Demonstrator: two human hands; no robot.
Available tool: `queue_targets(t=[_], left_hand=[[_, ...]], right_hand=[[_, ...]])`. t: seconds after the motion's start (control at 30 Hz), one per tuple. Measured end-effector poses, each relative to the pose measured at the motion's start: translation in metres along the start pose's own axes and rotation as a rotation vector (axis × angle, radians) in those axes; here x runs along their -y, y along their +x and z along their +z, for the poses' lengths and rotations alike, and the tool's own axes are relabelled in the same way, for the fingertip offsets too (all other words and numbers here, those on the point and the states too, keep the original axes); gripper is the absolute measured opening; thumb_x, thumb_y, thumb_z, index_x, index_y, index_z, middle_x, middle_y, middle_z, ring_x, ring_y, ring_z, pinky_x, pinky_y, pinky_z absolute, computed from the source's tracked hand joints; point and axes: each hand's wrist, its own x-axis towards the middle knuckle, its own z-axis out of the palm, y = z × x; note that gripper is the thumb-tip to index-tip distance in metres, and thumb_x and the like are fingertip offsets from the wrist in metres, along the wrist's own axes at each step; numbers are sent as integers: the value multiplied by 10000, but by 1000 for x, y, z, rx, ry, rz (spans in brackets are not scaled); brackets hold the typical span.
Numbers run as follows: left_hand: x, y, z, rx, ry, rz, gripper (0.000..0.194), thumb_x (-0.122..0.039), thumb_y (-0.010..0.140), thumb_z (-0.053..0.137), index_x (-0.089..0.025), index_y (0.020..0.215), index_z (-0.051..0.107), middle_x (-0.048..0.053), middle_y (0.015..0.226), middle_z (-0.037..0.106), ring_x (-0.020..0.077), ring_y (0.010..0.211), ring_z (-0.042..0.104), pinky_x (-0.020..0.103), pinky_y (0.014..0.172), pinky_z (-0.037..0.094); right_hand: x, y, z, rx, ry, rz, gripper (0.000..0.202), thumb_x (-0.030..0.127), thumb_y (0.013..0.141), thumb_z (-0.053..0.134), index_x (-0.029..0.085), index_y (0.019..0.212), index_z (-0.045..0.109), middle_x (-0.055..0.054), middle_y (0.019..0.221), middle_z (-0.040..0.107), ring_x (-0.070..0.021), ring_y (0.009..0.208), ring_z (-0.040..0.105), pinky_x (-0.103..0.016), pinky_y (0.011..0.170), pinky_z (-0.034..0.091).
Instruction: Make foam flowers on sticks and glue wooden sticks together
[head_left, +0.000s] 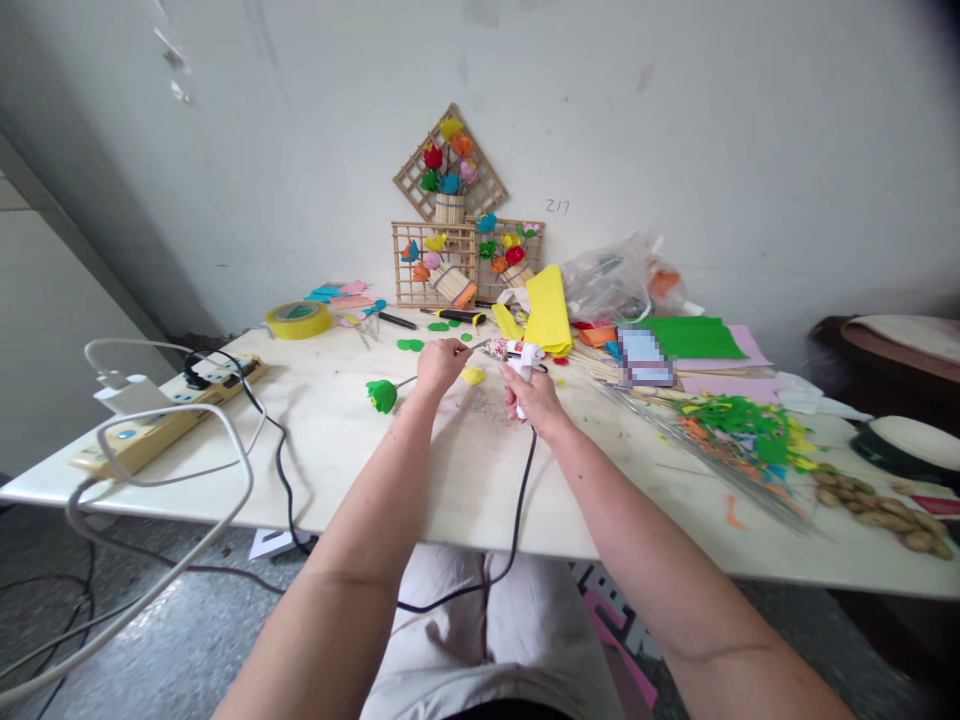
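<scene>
My left hand (440,366) pinches the thin stem of a green craft flower (382,396); its bloom points left and the stem's other end sticks out to the right. In my right hand (534,397) is a white hot glue gun (529,358), its nozzle turned left toward that stem end. Whether nozzle and stem touch, I cannot tell. A black cord hangs from the gun's handle past the table edge. Below the nozzle lies a small yellow piece (472,376). Green cut-outs (409,345) lie just beyond my left hand.
Lattice panels with craft flowers (450,165) lean on the wall. A power strip (165,420) with trailing cables and yellow tape (298,320) are left. At right lie yellow sheets (549,310), green sheets (694,338), thin wires (705,455), scraps (757,430) and peanuts (885,510).
</scene>
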Motion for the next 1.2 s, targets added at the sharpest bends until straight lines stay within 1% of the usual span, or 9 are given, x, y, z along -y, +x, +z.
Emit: queue_targets(t=[0.17,0.37,0.57,0.8,0.97,1.1,1.2], left_hand=[[3,2,1,13,-32,7,205,-276,744,585,-176,847,731,46,687,685,146,653,566,233,612,385],[4,3,1,39,-52,38,204,-271,759,562,-158,796,728,38,660,685,124,593,543,223,549,352],[3,2,0,52,-41,45,206,-270,766,554,-160,775,729,34,654,686,120,582,534,221,544,343],[3,3,-2,51,-38,26,197,-287,737,593,-174,828,727,35,671,690,137,627,560,227,572,369],[4,3,-2,48,-66,34,211,-283,755,584,-168,885,702,35,670,689,125,596,571,215,573,386],[4,2,-2,79,-79,34,202,-286,778,556,-168,862,696,33,667,683,111,535,555,211,546,379],[4,2,-3,88,-54,37,202,-279,785,545,-168,843,703,34,659,677,113,534,553,212,537,369]], right_hand=[[0,0,0,-3,9,3,404,571,736,572,168,754,557,52,457,492,-80,294,456,-173,250,300],[1,-1,0,-6,10,7,397,560,734,578,164,750,554,52,454,492,-82,293,457,-172,250,295],[3,-1,0,-13,3,15,388,553,730,588,167,736,553,56,444,490,-76,287,446,-171,251,291],[2,-2,0,-8,8,2,390,558,739,577,170,782,568,57,445,489,-81,295,455,-173,255,296],[2,-2,0,-2,22,4,399,565,737,575,169,789,573,54,461,501,-80,301,459,-174,257,304],[3,-2,0,-6,38,2,401,558,731,583,160,782,580,50,459,501,-82,300,460,-177,255,305],[3,-2,0,-11,55,8,397,550,728,589,157,787,578,53,452,498,-80,298,456,-175,258,310]])
